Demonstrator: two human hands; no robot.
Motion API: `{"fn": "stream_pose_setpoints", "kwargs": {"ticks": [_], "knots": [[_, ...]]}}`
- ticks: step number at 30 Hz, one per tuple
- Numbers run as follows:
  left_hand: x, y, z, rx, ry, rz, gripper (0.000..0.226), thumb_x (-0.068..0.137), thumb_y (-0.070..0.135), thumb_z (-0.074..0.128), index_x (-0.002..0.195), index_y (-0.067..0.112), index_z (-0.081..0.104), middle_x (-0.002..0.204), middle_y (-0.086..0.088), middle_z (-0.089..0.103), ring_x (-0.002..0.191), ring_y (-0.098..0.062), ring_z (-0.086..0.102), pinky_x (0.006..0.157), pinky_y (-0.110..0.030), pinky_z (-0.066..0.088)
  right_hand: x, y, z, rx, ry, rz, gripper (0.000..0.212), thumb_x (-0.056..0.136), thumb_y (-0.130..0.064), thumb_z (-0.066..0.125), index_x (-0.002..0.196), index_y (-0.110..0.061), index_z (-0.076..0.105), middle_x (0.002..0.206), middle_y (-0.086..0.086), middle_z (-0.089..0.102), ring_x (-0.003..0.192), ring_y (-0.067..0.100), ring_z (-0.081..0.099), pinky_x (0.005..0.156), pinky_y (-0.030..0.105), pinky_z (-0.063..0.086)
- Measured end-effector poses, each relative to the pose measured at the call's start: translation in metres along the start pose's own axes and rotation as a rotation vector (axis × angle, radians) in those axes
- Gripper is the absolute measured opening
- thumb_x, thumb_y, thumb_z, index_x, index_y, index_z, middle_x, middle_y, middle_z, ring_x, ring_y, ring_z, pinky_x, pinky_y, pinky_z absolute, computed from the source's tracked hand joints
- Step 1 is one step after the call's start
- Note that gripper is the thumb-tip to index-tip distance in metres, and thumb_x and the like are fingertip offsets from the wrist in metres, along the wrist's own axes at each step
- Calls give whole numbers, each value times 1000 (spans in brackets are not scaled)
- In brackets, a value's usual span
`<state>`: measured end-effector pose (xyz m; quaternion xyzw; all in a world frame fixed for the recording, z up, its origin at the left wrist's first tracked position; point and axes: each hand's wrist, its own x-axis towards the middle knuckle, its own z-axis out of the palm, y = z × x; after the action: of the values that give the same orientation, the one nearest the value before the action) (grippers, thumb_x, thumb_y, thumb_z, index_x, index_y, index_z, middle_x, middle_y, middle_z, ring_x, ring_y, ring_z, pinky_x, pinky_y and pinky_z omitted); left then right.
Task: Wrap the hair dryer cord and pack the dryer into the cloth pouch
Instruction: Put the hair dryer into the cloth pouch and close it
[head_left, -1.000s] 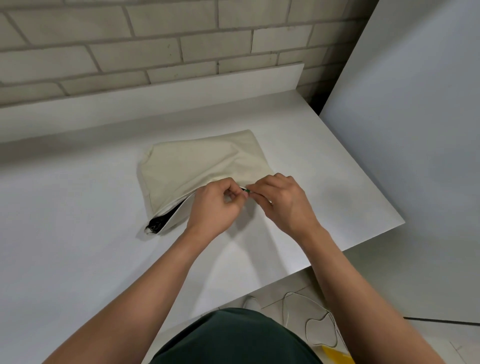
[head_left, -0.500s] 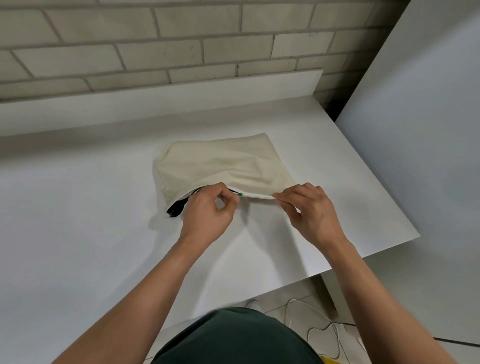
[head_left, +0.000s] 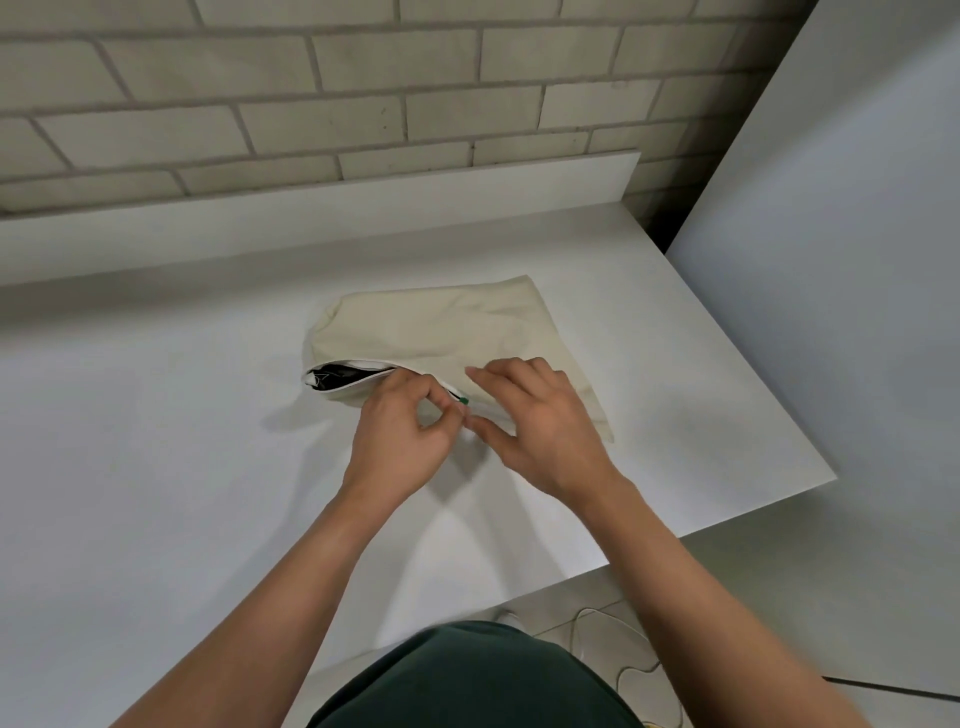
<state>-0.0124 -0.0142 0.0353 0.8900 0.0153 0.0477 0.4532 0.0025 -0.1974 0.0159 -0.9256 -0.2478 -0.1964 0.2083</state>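
While the cream cloth pouch (head_left: 441, 332) lies bulging on the white bench (head_left: 156, 441), near its far right corner, both hands work at the pouch's near edge. The left hand (head_left: 402, 436) has its thumb and fingers curled tightly together, pinching at the zip pull (head_left: 464, 400), of which only a small green tip shows just past the fingertips. The right hand (head_left: 543, 421) lies wide over the right half of the pouch, its fingers fairly straight and spread on the cloth and its thumb reaching along the near edge until it almost meets the left hand's fingers; it presses on the pouch rather than gripping it. Left of the left hand the pouch mouth gapes, and inside it the hair dryer (head_left: 337, 375) shows only as a glossy black patch against a white lining; its cord cannot be made out. To the right of the green tip the zip runs under the right hand, so how far it is done up there cannot be told. Behind the bench rises a pale brick wall (head_left: 363, 93), with a plain white panel (head_left: 841, 260) standing at the right. Below the bench edge a thin white cable (head_left: 631, 670) loops on the tiled floor (head_left: 883, 701), beside the person's dark green garment (head_left: 467, 686)
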Motion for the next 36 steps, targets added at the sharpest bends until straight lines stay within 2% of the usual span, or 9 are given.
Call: {"fn": "stream_pose_setpoints", "kwargs": {"ticks": [3, 6, 11, 15, 18, 23, 29, 33, 36], "knots": [[0, -1, -3, -3, 12, 1, 12, 86, 19, 76, 76, 24, 70, 89, 10, 62, 94, 0, 56, 73, -7, 37, 7, -6, 12, -33, 28, -3, 21, 92, -24, 67, 108, -20, 78, 96, -5, 71, 78, 25, 62, 66, 36, 48], [-2, -5, -6, 7, 16, 12, 17, 85, 17, 77, 74, 26, 69, 90, 10, 64, 94, 0, 57, 74, -6, 37, 7, -7, 17, -38, 33, -6, 14, 91, -18, 67, 97, -21, 80, 85, -6, 70, 70, 26, 60, 63, 34, 44], [-4, -11, -17, -19, 69, -16, 19, 85, 14, 77, 72, 25, 67, 91, 13, 64, 95, 8, 56, 74, -3, 36, 4, -4, 17, -36, 57, -32, 14, 92, -20, 71, 101, -24, 80, 86, -8, 70, 70, 24, 59, 64, 34, 41], [-6, -17, -27, -18, 97, -59, 21, 85, 16, 77, 72, 28, 67, 94, 18, 64, 96, -1, 56, 73, -7, 36, 3, 0, 15, -58, 92, -49, 14, 93, -21, 68, 100, -24, 80, 86, -9, 71, 70, 25, 58, 63, 35, 40], [-9, -20, -33, -29, 119, -81, 24, 85, 16, 77, 70, 32, 65, 95, 21, 63, 95, 2, 57, 71, -12, 37, 3, 1, 15, -67, 100, -62, 16, 93, -20, 67, 100, -24, 80, 88, -10, 71, 71, 24, 58, 64, 35, 40], [-16, -34, -48, -21, 183, -156, 15, 86, 20, 77, 76, 26, 67, 99, 20, 64, 92, -5, 60, 69, -15, 38, 3, 1, 17, -66, 27, -51, 14, 93, -23, 68, 100, -24, 80, 87, -10, 71, 75, 24, 59, 65, 35, 41], [-21, -38, -55, -5, 162, -124, 13, 85, 18, 77, 77, 25, 69, 98, 17, 67, 95, -2, 62, 72, -5, 38, 16, -31, 31, 7, -137, -39, 41, 87, -43, 72, 124, -25, 71, 106, -8, 68, 91, 22, 60, 75, 37, 49], [-21, -36, -57, 26, 176, -67, 10, 85, 18, 78, 79, 22, 71, 93, 13, 67, 92, -2, 61, 74, -5, 38, 33, -59, 46, -4, -19, -146, 24, 94, -36, 63, 108, -24, 77, 90, -7, 68, 76, 23, 60, 68, 31, 36], [-21, -39, -62, 34, 199, -68, 11, 87, 21, 79, 79, 23, 71, 93, 14, 66, 91, 0, 60, 73, -5, 38, 38, -58, 47, -9, 52, -142, 28, 99, -37, 54, 99, -24, 80, 83, -8, 67, 70, 23, 58, 66, 32, 36]]}}
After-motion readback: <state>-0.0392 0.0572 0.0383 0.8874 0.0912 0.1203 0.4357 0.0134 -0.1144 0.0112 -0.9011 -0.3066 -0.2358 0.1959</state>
